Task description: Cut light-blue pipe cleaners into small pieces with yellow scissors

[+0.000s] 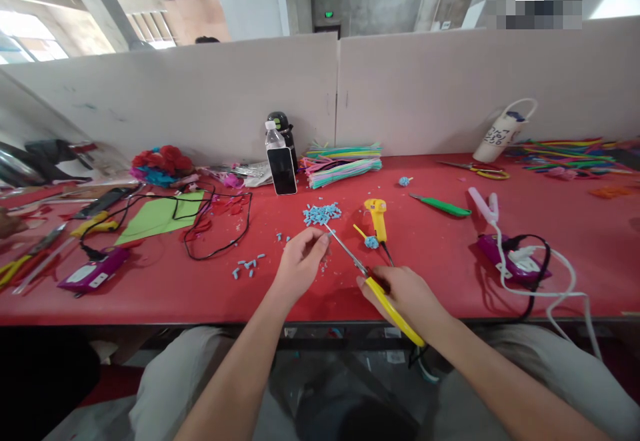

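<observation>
My right hand (407,294) grips a pair of scissors (387,304) by the yellow handles, blades pointing up and left. The blade tips reach the fingertips of my left hand (301,258), which are pinched on a small blue piece (332,232). Just beyond my left hand lies a pile of short blue pieces (321,214), seemingly cut pipe cleaner. Several more loose blue pieces (245,265) are scattered left of it. A yellow glue gun (377,218) rests beyond my right hand, beside a blue cluster (371,242) on a yellow stem.
On the red table (190,294) are a phone (283,171) propped against bottles, pipe cleaner bundles (343,164), a green cutter (445,206), other scissors (483,171) and a purple power strip (515,261) with trailing cables. Black cable loops (220,254) lie left. Another person's hand (10,223) shows far left.
</observation>
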Demonstrator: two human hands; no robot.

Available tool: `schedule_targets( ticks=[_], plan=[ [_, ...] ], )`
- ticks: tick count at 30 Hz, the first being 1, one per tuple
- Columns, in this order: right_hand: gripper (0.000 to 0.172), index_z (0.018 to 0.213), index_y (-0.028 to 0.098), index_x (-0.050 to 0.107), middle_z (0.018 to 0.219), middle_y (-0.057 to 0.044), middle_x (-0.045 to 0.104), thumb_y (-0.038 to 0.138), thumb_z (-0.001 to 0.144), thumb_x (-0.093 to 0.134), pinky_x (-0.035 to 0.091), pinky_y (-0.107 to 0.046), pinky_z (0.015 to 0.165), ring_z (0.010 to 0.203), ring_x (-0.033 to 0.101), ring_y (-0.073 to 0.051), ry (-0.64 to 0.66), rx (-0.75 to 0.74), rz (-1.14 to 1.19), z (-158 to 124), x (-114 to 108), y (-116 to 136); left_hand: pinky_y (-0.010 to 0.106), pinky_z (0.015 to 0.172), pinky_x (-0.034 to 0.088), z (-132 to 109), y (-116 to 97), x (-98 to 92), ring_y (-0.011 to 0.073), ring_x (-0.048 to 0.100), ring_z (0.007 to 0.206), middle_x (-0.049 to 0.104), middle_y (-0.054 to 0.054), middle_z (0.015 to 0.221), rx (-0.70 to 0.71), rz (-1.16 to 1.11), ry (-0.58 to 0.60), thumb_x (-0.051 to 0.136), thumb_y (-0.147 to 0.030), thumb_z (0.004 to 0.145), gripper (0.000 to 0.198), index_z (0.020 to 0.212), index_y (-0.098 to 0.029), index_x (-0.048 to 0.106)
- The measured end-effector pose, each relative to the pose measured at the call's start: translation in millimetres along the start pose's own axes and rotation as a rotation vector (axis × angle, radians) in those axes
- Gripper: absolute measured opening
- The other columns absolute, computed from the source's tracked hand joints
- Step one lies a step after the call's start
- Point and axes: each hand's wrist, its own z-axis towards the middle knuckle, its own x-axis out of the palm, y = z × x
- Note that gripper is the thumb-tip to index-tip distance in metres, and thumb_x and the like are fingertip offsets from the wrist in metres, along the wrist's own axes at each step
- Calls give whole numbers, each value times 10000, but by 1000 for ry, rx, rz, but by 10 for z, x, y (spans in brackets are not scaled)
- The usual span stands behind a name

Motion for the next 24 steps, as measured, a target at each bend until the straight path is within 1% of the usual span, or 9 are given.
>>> schedule_targets(
  ticks=[8, 14, 24],
  plan=[
    [352, 713, 230, 585, 598, -24, 599, 509, 901, 484, 272, -249, 498, 521, 545, -160, -12, 1, 4, 2, 38, -22, 221, 601, 424, -19, -28, 13, 118, 528, 612, 573, -1, 653, 4, 24, 2, 547, -365, 915, 254, 766, -165, 595],
    [365, 735, 229, 583, 599, -33, 587, 529, 906, 465, 284, -248, 484, 504, 539, -166, -28, 22, 8, -2, 58, 2, 222, 607, 429, 39, -59, 29, 121, 539, 618, 587, 1, 659, 22, 27, -16, 554, -356, 907, 237, 766, -172, 605],
    [398, 689, 233, 566, 564, -38, 562, 544, 907, 448, 321, -253, 491, 507, 564, -189, -63, 58, 16, 22, 16, 56, 222, 620, 437, 114, -105, 60, 117, 541, 630, 578, -2, 669, 53, 25, -3, 536, -364, 925, 257, 765, -171, 592]
  ],
)
